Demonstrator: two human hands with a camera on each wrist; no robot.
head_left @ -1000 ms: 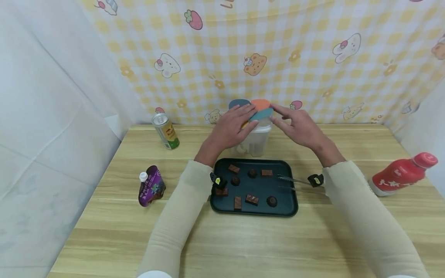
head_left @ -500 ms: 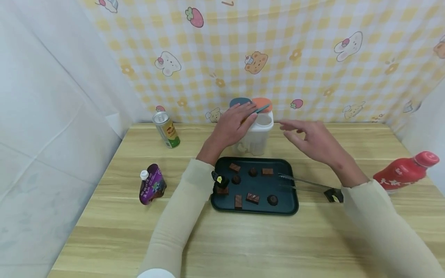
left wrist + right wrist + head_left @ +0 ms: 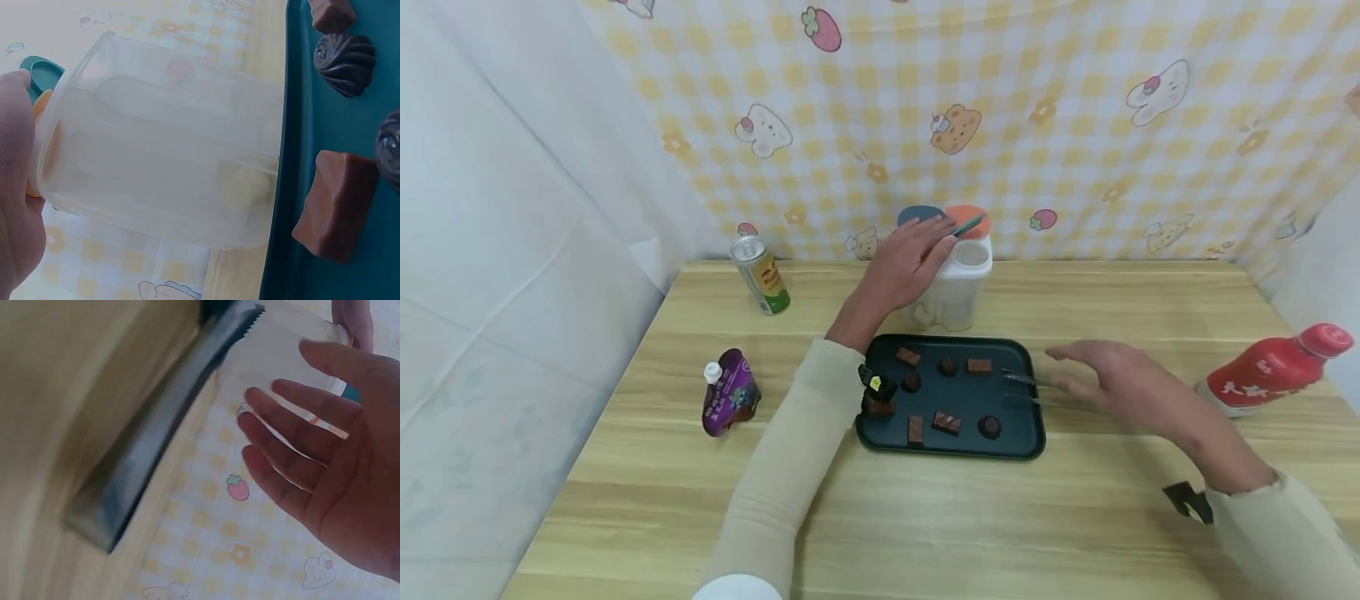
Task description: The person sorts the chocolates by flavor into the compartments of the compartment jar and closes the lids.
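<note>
Beyond the tray stands a clear plastic storage box (image 3: 951, 304) with coloured flip lids; one round opening (image 3: 972, 253) shows. My left hand (image 3: 901, 262) lies over its top, thumb and fingers holding the teal lid (image 3: 967, 226) tilted up. A pale lump (image 3: 247, 187) lies low in the box in the left wrist view. My right hand (image 3: 1123, 383) hovers, fingers apart and holding nothing, over metal tongs (image 3: 156, 412), whose serrated tips rest on the dark green tray (image 3: 958, 446). Several chocolates (image 3: 947, 422) lie spread on that tray.
A drink can (image 3: 762, 275) stands at the back left, with a purple spout pouch (image 3: 730, 393) nearer the front. To the right leans a red bottle (image 3: 1262, 371). A checkered curtain (image 3: 850, 125) closes the back of the wooden table (image 3: 940, 525).
My right hand has left the teal lid and moved right and toward me, to above the tongs. The teal lid now stands steeper, uncovering the opening. My left hand stays on the box.
</note>
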